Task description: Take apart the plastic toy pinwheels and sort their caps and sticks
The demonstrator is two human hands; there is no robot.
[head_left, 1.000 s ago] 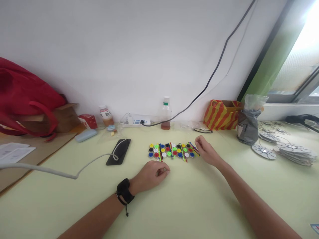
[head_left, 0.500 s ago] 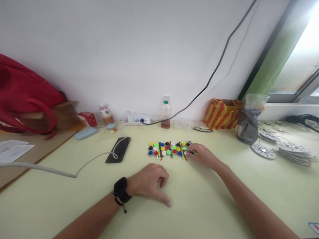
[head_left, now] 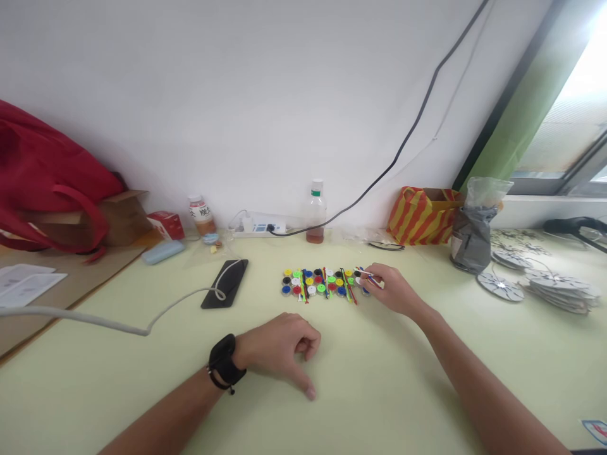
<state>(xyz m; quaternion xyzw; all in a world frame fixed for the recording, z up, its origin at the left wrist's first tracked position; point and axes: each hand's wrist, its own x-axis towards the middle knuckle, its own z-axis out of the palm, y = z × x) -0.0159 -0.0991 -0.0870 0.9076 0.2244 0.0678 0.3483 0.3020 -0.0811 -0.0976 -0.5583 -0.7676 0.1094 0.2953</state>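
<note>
Round caps in blue, red, yellow, green, black and white stand in close rows on the table. Across them lie bundles of thin coloured sticks, too small to name more exactly. My right hand is at the right end of the rows, its fingers pinching several thin coloured sticks and covering part of the last caps. Nearer to me, my left hand rests with thumb stretched away from its bent fingers, and nothing is in it.
A black phone with a pale cable lies on the left. Behind are a drink bottle, a power strip and a striped bag. On the right stand a grey bag and stacked grey discs.
My right hand has moved slightly right and up, and the thin sticks in its fingers now show. My left hand has shifted a little to the left.
</note>
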